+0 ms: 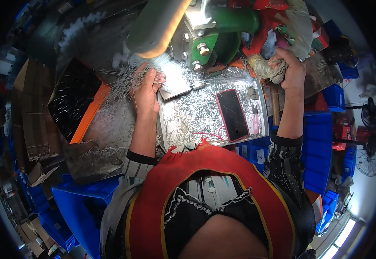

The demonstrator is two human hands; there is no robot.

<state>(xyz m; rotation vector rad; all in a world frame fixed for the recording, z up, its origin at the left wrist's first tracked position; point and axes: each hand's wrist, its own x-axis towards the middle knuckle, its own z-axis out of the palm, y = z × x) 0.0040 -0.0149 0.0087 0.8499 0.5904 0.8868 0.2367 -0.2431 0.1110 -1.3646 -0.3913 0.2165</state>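
My left hand (147,93) is closed around a loose bunch of thin metal wires (121,84), which fan out to its left. Its fingertips are beside a brightly lit metal block (175,82) under the green machine (214,45) with large bolts. Glare hides the wire ends there. On the other side, my right hand (293,71) grips a knob wrapped in pale cloth (267,69), at the machine's right. What lies under the wrapping is hidden. Between my forearms is a shallow tray (188,123) strewn with small metal clippings.
A phone in a pink case (232,115) and a pink-handled tool (255,118) lie in the tray. A wooden handle (275,103) stands beside it. The lamp (158,30) hangs above. An orange-edged dark bin (78,99) is left; blue bins (317,146) flank me.
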